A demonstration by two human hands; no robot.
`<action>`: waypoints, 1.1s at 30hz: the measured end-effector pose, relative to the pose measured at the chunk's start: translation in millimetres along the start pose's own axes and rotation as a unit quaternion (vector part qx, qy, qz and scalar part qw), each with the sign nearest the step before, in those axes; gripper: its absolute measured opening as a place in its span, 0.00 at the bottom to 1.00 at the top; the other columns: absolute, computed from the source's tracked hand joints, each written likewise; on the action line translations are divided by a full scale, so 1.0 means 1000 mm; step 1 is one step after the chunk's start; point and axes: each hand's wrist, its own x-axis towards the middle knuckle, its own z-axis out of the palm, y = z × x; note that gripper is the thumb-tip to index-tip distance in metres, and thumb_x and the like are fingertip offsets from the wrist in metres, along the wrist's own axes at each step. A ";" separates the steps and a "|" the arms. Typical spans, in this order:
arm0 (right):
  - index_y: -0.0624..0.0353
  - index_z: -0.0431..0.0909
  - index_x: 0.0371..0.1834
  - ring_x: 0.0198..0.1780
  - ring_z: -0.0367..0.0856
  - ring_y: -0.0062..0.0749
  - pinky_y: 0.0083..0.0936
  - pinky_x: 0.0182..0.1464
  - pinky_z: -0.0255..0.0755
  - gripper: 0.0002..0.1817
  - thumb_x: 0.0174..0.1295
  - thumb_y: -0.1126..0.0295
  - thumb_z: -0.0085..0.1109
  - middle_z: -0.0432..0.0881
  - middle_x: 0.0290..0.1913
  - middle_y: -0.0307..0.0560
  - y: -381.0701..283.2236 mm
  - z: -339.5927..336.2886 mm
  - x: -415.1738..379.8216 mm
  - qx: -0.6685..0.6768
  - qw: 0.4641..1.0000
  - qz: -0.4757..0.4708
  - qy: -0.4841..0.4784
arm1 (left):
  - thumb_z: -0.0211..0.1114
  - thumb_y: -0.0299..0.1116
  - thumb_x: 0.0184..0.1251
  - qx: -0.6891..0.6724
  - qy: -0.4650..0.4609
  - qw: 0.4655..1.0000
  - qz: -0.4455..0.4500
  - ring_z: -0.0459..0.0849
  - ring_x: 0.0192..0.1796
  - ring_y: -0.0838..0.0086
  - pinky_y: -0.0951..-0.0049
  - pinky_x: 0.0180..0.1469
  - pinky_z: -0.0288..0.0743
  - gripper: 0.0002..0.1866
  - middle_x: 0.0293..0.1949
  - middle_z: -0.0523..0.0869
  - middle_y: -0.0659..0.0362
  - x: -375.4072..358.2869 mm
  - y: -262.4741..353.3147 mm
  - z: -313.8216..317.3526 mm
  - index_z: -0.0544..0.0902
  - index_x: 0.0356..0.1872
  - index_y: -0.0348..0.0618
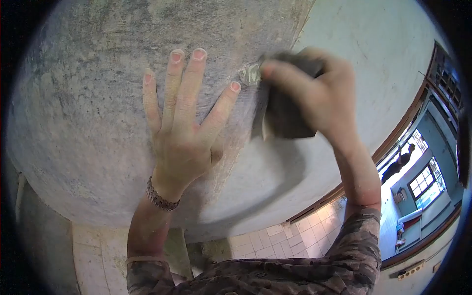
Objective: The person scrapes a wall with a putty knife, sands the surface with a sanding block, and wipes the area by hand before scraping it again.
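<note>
My left hand (184, 118) lies flat with spread fingers on the rough grey part of the wall (98, 98). Nothing is in it, and a braided bracelet (161, 195) circles its wrist. To its right, my right hand (327, 88) grips a dark block (290, 110) against the wall, blurred by motion. The block's material is too smeared to name; a thin light edge shows at its lower left. Between the two hands is a small pale patch (250, 74) on the wall, near the block's upper left side.
Smooth pale green wall (373, 64) spreads to the right. Below are floor tiles (275, 241). A doorway at the far right, framed in brown wood (408, 115), shows a person (399, 163) and a window (424, 186) in a bright room.
</note>
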 end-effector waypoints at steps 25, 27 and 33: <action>0.66 0.86 0.34 0.26 0.87 0.31 0.29 0.30 0.77 0.17 0.53 0.60 0.71 0.85 0.24 0.57 -0.001 0.012 -0.017 -0.115 0.990 -0.069 -0.044 | 0.53 0.30 0.59 -0.001 0.016 1.000 -0.010 0.67 0.73 0.49 0.42 0.76 0.47 0.22 0.68 0.73 0.43 -0.001 -0.002 -0.002 0.86 0.53 0.56; 0.66 0.86 0.33 0.27 0.87 0.36 0.31 0.31 0.78 0.16 0.53 0.60 0.71 0.85 0.25 0.59 -0.003 0.009 -0.008 0.036 0.999 0.016 0.025 | 0.53 0.30 0.60 -0.001 0.015 1.000 -0.012 0.67 0.73 0.49 0.42 0.76 0.47 0.22 0.68 0.73 0.43 0.000 -0.001 -0.002 0.86 0.53 0.56; 0.65 0.86 0.33 0.30 0.88 0.44 0.34 0.33 0.78 0.13 0.57 0.63 0.68 0.85 0.26 0.62 -0.007 0.006 -0.006 0.017 1.000 0.010 0.013 | 0.53 0.30 0.61 -0.003 0.023 1.000 -0.009 0.68 0.73 0.49 0.43 0.75 0.48 0.21 0.67 0.74 0.43 0.000 -0.001 -0.001 0.86 0.53 0.56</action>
